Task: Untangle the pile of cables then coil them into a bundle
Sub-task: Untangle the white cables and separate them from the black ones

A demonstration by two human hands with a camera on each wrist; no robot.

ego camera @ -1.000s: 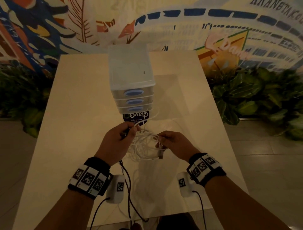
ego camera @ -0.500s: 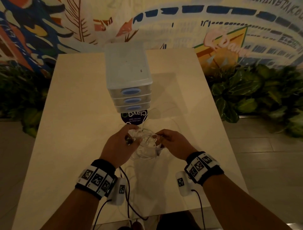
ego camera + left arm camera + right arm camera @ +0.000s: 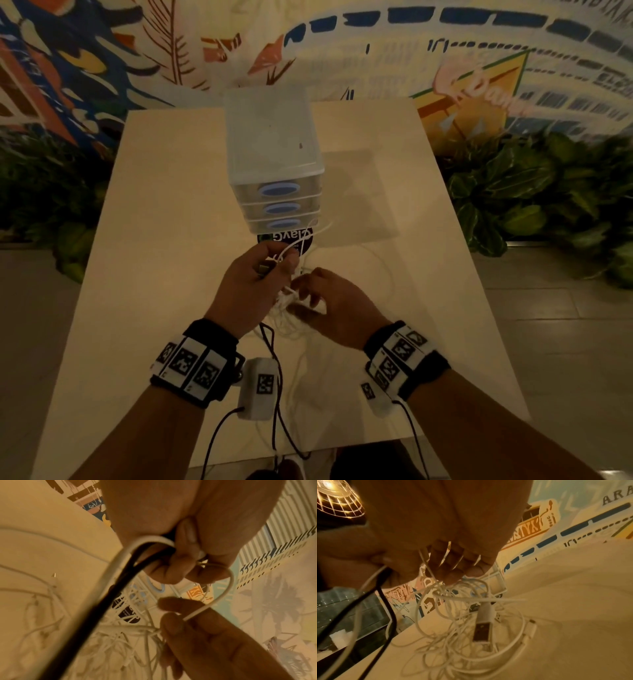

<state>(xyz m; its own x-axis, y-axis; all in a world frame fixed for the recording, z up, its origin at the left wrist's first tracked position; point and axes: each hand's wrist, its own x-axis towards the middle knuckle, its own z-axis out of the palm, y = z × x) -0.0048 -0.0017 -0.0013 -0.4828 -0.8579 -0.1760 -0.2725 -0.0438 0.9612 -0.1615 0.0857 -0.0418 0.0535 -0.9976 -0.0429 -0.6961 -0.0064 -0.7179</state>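
Two hands, left (image 3: pixel 251 287) and right (image 3: pixel 337 305), each grip white cables (image 3: pixel 471 622).

Hidden ends and blurred strands

The left hand (image 3: pixel 251 289) covers where the black cable (image 3: pixel 109 595) ends; the white cable tangle (image 3: pixel 467 628) blurs together, and the round sticker (image 3: pixel 287 240) sits partly under the drawer unit (image 3: pixel 274 161).

"ClayG" upside down on dark round sticker (image 3: pixel 286 240), "ARA" on wall mural (image 3: pixel 616 497)

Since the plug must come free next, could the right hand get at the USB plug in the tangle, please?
Probably yes: the USB plug hangs exposed just below the right hand, but that hand already holds white cable strands.
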